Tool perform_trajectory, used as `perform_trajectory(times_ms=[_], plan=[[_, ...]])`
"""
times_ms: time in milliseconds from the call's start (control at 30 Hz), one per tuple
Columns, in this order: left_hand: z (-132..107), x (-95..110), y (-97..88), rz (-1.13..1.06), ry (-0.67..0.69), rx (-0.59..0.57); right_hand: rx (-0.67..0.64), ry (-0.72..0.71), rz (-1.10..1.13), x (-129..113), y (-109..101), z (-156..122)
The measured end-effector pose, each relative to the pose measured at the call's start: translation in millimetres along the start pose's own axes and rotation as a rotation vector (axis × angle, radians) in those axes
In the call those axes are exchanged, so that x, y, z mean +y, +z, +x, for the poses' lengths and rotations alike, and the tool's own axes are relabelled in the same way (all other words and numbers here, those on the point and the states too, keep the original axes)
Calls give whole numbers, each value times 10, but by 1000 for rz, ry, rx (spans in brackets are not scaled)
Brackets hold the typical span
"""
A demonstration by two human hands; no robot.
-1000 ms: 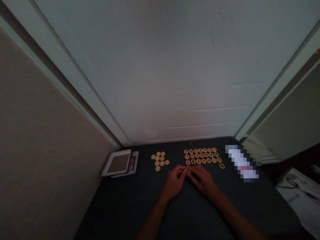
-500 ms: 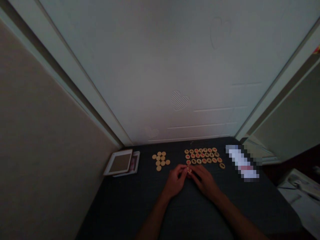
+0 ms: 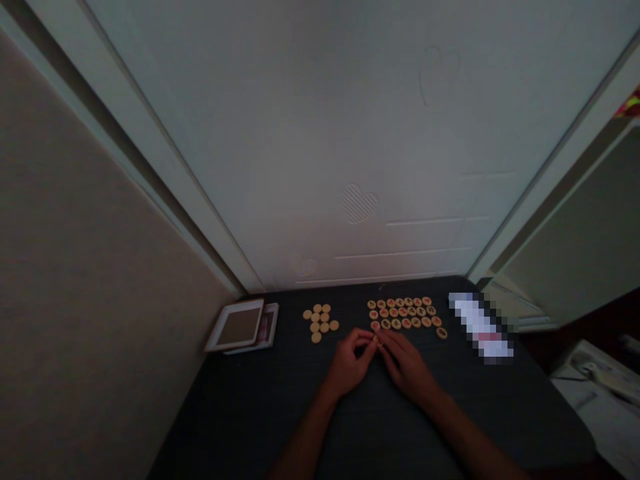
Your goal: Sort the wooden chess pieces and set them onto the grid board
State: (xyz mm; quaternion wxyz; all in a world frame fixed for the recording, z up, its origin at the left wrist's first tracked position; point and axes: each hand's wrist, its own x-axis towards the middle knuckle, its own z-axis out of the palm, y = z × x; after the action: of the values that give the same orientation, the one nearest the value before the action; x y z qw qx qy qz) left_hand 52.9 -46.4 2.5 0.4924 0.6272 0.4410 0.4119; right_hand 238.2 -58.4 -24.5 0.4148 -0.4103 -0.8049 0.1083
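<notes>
Tan and small, a round piece with a red mark (image 3: 377, 341) is pinched between the fingertips of both hands, just over the dark desk (image 3: 280, 413). The fingers cover most of it. The left hand (image 3: 350, 362) comes up from the bottom and leans to the right. Its fingers are curled, and its thumb meets the fingertips at the piece. The right hand (image 3: 409, 370) leans to the left. Its fingers are longer and less bent, lying side by side, and their tips touch the piece too. Both bare arms reach in from the bottom edge and make a shape like a tent, with the hands at the top.

Right past the fingertips are three neat rows of round tan pieces with red or black marks (image 3: 403, 312), seven in each row. One more marked tan piece (image 3: 441, 333) sits alone, just below the right end of the rows. To the left of the hands lie nine plain round tan pieces (image 3: 325, 327) in a loose bunch.

Farther left, a flat white frame with a brown middle (image 3: 242, 326) lies partly on top of another flat thing with a pale edge (image 3: 270, 333). Far right on the desk is a long white and pink thing (image 3: 481, 327), too blurry to name. Behind the desk stands a white panel with heart shapes (image 3: 300, 133).
</notes>
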Motion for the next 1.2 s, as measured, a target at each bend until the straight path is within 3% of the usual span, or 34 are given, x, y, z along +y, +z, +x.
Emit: perform_trajectory(times_ms=[567, 967, 1200], plan=[[4, 5, 4, -7, 2, -13, -29, 26, 30, 15, -23, -37], [-2, 67, -11, 79, -25, -55, 16, 128, -291, 504, -581, -584], [-10, 36, -2, 102, 4, -54, 111, 201, -434, 582, -599, -662]])
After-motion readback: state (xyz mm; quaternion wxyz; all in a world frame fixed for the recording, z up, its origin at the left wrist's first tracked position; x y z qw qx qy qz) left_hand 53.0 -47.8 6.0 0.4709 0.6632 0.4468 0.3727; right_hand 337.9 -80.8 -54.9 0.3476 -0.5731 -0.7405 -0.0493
